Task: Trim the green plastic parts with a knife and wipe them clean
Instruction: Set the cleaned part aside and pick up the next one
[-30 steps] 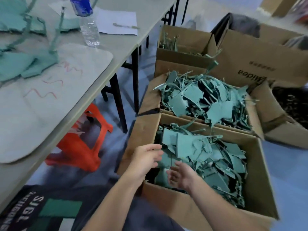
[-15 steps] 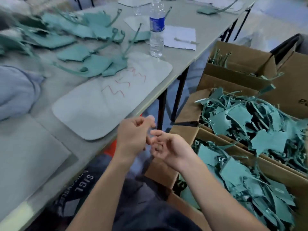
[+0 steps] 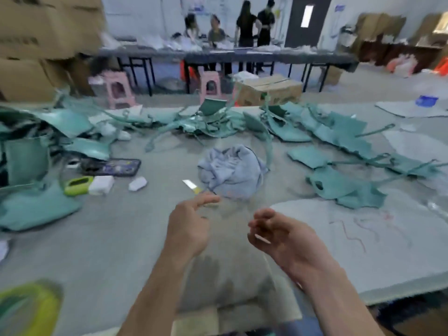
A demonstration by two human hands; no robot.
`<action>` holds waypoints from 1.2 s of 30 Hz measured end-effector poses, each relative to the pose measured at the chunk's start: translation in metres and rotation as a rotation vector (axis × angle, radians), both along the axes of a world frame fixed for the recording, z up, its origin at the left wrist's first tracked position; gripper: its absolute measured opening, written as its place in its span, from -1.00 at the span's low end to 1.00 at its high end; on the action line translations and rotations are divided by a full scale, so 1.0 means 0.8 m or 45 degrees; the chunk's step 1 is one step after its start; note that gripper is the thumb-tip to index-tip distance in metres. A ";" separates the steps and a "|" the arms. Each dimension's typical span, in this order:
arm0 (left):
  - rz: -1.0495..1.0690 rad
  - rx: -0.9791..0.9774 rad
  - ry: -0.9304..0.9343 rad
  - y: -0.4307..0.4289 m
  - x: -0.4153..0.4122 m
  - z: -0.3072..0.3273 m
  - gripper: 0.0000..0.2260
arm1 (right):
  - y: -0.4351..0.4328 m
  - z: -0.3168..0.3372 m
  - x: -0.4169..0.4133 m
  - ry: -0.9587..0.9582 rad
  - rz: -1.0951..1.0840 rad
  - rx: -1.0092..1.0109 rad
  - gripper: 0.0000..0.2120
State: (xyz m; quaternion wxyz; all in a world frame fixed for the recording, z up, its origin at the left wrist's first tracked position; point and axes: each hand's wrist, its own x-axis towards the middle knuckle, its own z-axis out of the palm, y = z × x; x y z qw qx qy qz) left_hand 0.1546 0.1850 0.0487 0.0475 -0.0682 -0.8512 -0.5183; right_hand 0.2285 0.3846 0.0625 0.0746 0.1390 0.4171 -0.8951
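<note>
Both bare forearms are extending forward side by side, the left hand [image 3: 189,226] holding its fingers loosely outstretched, palm down, while the right hand [image 3: 278,236] is curling its blurred fingers loosely inward, palm facing left.

The parts [image 3: 339,187] are a dull teal green on a grey desk [image 3: 109,238]. The cloth [image 3: 232,170] is pale blue-grey. The knife [image 3: 191,185] has a silver blade and a yellow handle. Red squiggles mark the whitish mat [image 3: 351,229]. The phone [image 3: 111,167] is dark with purple patches. The stools [image 3: 118,89] are pink, the box [image 3: 269,89] brown.
</note>
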 end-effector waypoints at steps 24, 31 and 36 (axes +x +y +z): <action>0.391 -0.036 -0.072 -0.107 -0.120 -0.069 -0.59 | 0.064 0.022 -0.355 -0.344 -0.645 1.953 -0.66; 0.374 0.017 -0.189 -0.113 -0.117 -0.069 -0.69 | 0.046 -0.023 -0.319 -0.130 -0.769 1.797 -0.78; 0.419 -0.033 -0.101 -0.105 -0.111 -0.055 -0.68 | -0.022 0.021 -0.228 0.317 -0.829 1.666 -0.81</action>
